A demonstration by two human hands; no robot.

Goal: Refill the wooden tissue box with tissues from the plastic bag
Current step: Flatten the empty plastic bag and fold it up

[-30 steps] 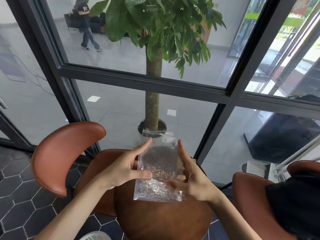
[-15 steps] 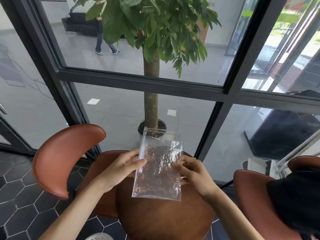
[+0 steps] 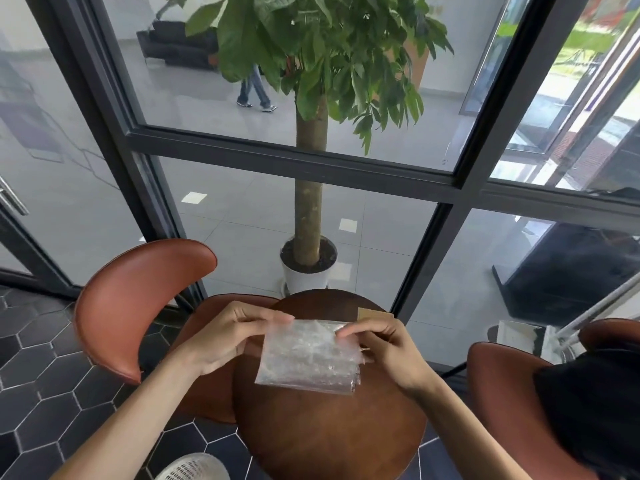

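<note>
Both hands pinch the crinkled clear plastic bag (image 3: 310, 356) between them, left hand (image 3: 230, 336) and right hand (image 3: 388, 353) gripping its far corners above the round brown wooden table (image 3: 329, 441).

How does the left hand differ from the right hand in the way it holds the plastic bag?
The left hand pinches the top left corner of the plastic bag, while the right hand pinches the top right edge. The left hand shows its back; the right hand curls inward, fingers bent. Both hold the bag above the round table.

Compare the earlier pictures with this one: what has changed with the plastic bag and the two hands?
The plastic bag, earlier held upright, has been lowered and tipped flatter over the round table. The left hand and right hand now pinch its top edge at either corner. The chairs have not moved.
</note>
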